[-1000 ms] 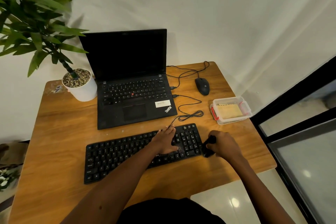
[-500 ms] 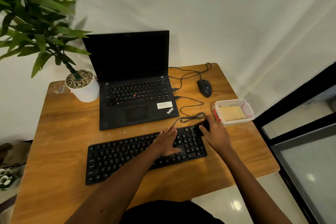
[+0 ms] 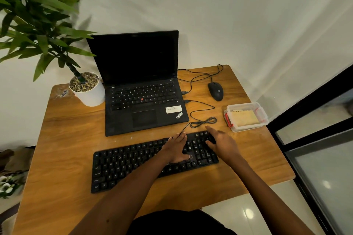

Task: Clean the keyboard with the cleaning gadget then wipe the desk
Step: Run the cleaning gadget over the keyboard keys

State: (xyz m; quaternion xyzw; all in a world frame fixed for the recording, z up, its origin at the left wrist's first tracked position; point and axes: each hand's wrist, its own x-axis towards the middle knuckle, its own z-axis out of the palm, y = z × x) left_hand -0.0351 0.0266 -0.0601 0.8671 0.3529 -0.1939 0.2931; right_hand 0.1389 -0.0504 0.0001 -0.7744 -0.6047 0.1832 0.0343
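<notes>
The left hand (image 3: 176, 148) lies flat, fingers straight, on the keyboard (image 3: 124, 164). The right hand (image 3: 222, 146) is over its right end with the index finger extended; I cannot tell whether it grips anything.

Left hand (image 3: 176, 149) flat, right hand (image 3: 222, 146) palm-down

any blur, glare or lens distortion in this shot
Head view: the plant leaves at top left are smeared and the right hand is a little soft; the floor tiles show bright light spots; the wide lens bows the desk edges.
</notes>
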